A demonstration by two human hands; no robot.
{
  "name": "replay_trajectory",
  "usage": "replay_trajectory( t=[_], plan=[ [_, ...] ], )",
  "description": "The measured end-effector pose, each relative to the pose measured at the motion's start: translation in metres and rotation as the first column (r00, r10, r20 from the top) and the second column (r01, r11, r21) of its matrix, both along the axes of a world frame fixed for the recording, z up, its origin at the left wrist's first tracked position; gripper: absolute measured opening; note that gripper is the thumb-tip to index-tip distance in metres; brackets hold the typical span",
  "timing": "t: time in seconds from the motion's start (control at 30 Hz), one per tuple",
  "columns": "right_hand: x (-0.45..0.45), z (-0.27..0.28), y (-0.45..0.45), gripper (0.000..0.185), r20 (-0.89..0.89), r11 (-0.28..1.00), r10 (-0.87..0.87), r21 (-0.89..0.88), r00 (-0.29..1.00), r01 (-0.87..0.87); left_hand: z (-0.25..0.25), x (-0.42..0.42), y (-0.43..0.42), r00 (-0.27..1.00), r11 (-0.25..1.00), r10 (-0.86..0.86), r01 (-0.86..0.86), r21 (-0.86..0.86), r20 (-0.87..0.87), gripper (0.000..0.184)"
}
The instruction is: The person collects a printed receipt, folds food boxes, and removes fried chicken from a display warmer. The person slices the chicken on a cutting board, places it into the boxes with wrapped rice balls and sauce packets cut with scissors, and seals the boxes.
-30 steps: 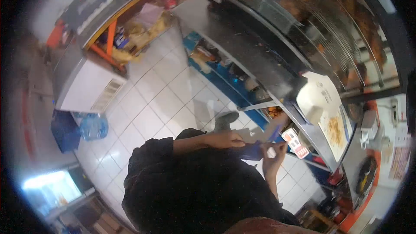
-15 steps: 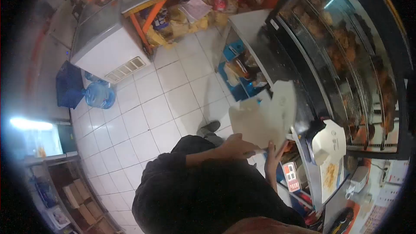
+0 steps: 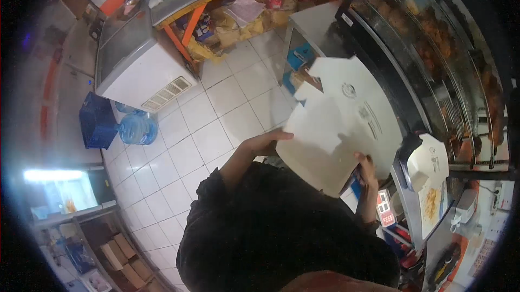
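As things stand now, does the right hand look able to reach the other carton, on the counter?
Probably not at once: the right hand is holding the held-up carton, whose edge spreads toward the other carton. With its grip free, that one looks close enough.

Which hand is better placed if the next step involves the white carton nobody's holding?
Likely the right hand: it holds the raised carton on the side nearer the unheld carton; the left hand is farther away.
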State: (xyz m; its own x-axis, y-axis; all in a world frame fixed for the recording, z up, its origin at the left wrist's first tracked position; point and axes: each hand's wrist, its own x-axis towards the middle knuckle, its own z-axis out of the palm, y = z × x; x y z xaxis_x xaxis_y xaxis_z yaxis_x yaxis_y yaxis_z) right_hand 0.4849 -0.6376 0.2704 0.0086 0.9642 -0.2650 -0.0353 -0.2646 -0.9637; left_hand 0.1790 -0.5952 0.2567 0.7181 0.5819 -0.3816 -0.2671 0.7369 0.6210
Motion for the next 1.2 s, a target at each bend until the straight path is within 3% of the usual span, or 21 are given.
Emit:
replay_trajectory(
  t=[0.03,0.1,0.13,0.17,0.2,0.27,0.33,0.4,0.43,0.47,0.6,0.67,0.7,0.8,0.83,0.93,1.0,1.03,1.07,1.1,1.2],
  plan=[
    [0.007,0.000,-0.004,0.061,-0.038,0.987,-0.112,-0.117,0.993,0.107,0.002,0.003,0.001,0.999,0.999,0.042,-0.042,-0.013,0.001,0.068],
    [0.000,-0.019,-0.003,0.062,0.299,0.937,-0.339,0.195,0.892,0.290,-0.002,0.014,0.004,0.991,0.991,0.131,-0.131,0.006,-0.004,0.070],
    [-0.007,-0.015,-0.001,0.060,0.302,0.767,-0.548,0.552,0.780,0.326,-0.002,0.020,0.001,0.994,0.994,0.107,-0.107,-0.004,-0.010,0.070],
    [-0.019,-0.004,0.002,0.058,0.267,0.501,-0.760,0.821,0.593,0.273,-0.002,0.026,0.000,0.984,0.978,0.158,-0.144,0.152,-0.083,0.072],
    [-0.013,0.001,0.000,0.062,0.352,0.401,-0.822,0.916,0.448,0.015,-0.001,0.033,0.000,0.966,0.935,0.219,-0.167,0.313,-0.137,0.074],
    [-0.020,0.026,-0.003,0.051,0.716,0.581,-0.568,0.698,0.405,-0.420,-0.006,0.051,-0.006,0.976,0.933,0.159,-0.099,0.346,-0.149,0.086],
    [-0.050,0.049,0.001,0.044,0.812,0.769,-0.273,0.506,0.515,-0.391,-0.013,0.067,-0.019,0.910,0.699,0.036,0.272,0.661,-0.412,0.099],
    [-0.047,0.029,0.004,0.037,0.786,0.823,-0.269,0.488,0.556,-0.291,-0.003,0.082,-0.031,0.877,0.704,-0.210,0.443,0.555,-0.433,0.103],
    [-0.042,0.023,0.003,0.032,0.757,0.849,-0.255,0.473,0.601,-0.236,-0.015,0.085,-0.038,0.838,0.669,-0.204,0.497,0.552,-0.507,0.101],
    [-0.032,0.025,-0.004,0.032,0.764,0.856,-0.258,0.464,0.591,-0.226,-0.013,0.088,-0.042,0.797,0.637,-0.187,0.543,0.547,-0.574,0.100],
    [0.000,0.055,-0.028,0.021,0.734,0.723,0.117,0.399,0.670,-0.564,0.003,0.097,-0.043,0.811,0.688,-0.306,0.551,0.472,-0.499,0.096],
    [0.018,0.073,-0.034,0.025,0.814,0.571,0.269,0.295,0.514,-0.766,0.000,0.106,-0.045,0.805,0.558,-0.316,0.585,0.588,-0.502,0.092],
    [0.025,0.085,-0.037,0.027,0.772,0.593,0.332,0.275,0.541,-0.757,-0.015,0.111,-0.047,0.864,0.541,-0.318,0.504,0.673,-0.391,0.088],
    [0.040,0.081,-0.051,0.023,0.894,0.481,0.271,0.195,0.357,-0.855,-0.018,0.122,-0.058,0.885,0.595,-0.312,0.465,0.655,-0.345,0.079],
    [0.039,0.061,-0.063,0.023,0.963,0.418,0.083,0.200,0.256,-0.886,-0.024,0.127,-0.062,0.883,0.581,-0.324,0.468,0.665,-0.339,0.079],
    [0.040,-0.001,-0.098,0.024,0.997,0.530,0.029,0.041,0.066,-0.847,-0.064,0.143,-0.080,0.890,0.567,-0.217,0.449,0.690,-0.401,0.070],
    [0.025,0.030,-0.094,0.027,0.979,0.489,-0.204,0.122,0.023,-0.863,-0.070,0.149,-0.085,0.897,0.667,-0.097,0.379,0.641,-0.430,0.062],
    [0.026,0.025,-0.094,0.027,0.976,0.519,-0.218,0.129,0.015,-0.845,-0.060,0.149,-0.080,0.911,0.598,-0.061,0.361,0.716,-0.408,0.057],
    [0.028,0.014,-0.095,0.031,0.960,0.602,-0.181,0.280,0.214,-0.747,-0.059,0.152,-0.073,0.907,0.575,-0.089,0.385,0.722,-0.412,0.057],
    [0.028,0.009,-0.095,0.036,0.896,0.677,-0.171,0.410,0.410,-0.611,-0.059,0.157,-0.064,0.908,0.616,-0.035,0.349,0.706,-0.418,0.055],
    [0.023,0.024,-0.099,0.046,0.740,0.856,-0.207,0.453,0.639,-0.248,-0.049,0.181,-0.020,0.911,0.786,0.129,0.147,0.600,-0.392,0.051]
  ],
)
